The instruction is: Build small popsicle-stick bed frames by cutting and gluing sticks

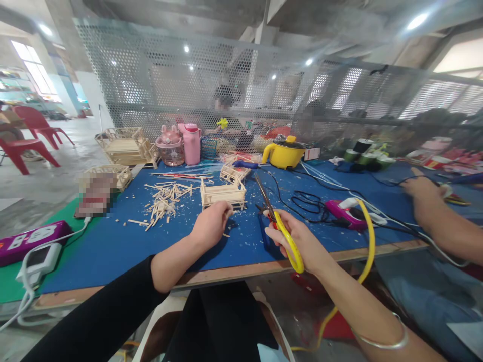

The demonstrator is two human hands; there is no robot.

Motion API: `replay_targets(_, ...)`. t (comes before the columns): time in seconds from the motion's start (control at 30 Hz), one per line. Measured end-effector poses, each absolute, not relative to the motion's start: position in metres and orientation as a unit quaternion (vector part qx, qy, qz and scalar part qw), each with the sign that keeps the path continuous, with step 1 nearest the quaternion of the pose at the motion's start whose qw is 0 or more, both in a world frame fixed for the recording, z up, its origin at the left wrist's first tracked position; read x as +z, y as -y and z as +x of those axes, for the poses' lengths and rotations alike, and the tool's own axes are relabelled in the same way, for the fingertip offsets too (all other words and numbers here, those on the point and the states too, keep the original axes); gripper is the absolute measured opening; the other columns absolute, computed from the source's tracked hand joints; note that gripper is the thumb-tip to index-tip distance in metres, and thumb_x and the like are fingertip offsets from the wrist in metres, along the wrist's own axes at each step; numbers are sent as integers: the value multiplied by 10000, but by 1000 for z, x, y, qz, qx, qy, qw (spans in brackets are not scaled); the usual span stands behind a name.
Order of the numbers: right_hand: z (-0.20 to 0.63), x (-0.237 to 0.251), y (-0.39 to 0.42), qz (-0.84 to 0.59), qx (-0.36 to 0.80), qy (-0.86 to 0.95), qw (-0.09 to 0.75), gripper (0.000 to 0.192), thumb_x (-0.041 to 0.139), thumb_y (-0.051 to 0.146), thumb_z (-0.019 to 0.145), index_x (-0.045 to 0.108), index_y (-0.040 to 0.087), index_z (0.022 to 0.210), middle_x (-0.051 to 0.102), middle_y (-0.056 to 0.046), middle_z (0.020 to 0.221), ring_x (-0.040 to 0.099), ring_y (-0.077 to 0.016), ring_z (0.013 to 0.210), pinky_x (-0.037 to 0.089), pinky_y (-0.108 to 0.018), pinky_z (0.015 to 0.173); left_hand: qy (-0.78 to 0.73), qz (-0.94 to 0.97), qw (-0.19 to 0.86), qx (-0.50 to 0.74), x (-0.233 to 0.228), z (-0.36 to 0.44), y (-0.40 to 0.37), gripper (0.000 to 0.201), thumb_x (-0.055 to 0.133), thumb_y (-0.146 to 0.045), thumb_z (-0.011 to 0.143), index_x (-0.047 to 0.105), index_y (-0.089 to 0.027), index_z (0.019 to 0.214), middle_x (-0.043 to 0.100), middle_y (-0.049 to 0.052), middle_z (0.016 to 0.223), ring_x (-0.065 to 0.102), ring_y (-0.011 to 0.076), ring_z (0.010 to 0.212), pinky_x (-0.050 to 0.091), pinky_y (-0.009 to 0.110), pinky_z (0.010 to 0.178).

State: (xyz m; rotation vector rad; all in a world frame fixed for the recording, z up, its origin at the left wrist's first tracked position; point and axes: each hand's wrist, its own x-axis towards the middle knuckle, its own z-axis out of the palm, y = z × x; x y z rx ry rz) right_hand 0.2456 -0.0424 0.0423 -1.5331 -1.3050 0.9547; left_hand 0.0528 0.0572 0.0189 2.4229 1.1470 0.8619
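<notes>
Sleeve (pixel 113 301), left grip (pixel 210 223), hold unclear, right grip (pixel 305 240) clasping scissors (pixel 283 229), purple block (pixel 35 239), marking blurred

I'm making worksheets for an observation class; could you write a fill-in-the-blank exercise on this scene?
1. The right hand holds scissors with a ____ handle.
2. Seen from the camera, the loose sticks lie to the ____ of the wooden frame by the left hand.
3. The tabletop directly beneath those sticks is coloured ____.
4. The chairs at the far left are coloured ____.

Missing words: yellow; left; blue; red.
</notes>
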Motion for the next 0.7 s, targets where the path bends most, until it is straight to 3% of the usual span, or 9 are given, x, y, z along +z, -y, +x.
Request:
replay_targets(0.1,237,42,37,-610,394,528,439,542,685,547,675,498,228,1071,456,66,704,378,-47,451,311,-197,395,-392,805,244,372,20,52,-62,117,466,-234,883,573,-192,860,655,23,835,596,158,797,459,283,762)
replay_targets(0.2,231,43,33,-608,377,551,430,490,646,564,705,509,226,1031,480,57,665,428,-82,487,353,-219,440,-367,723,394,433,21,55,-62,55,553,-234,816,554,-180,825,611,-13,729,569,115,678,460,242,654)
replay_targets(0.33,229,43,31,-599,294,628,401,401,586,558,765,515,234,992,582,0,808,556,-146,700,450,-257,618,-338,592,578,448,28,57,-58,259,684,-296,708,505,-183,857,564,-44,670,583,102,617,387,171,458)
replay_targets(0.53,225,48,33,-628,198,689,302,436,578,547,783,515,235,1081,615,-2,842,559,-164,726,451,-289,678,-277,503,675,463,34,51,-58,397,775,-351,641,477,-191,848,621,-32,772,627,90,703,409,129,470)
replay_targets(0.7,216,52,34,-632,151,700,296,474,625,513,753,516,240,1126,617,-24,896,568,-184,769,460,-315,718,-238,502,698,451,35,50,-57,396,800,-338,617,507,-169,823,613,-32,759,611,69,667,418,121,470)
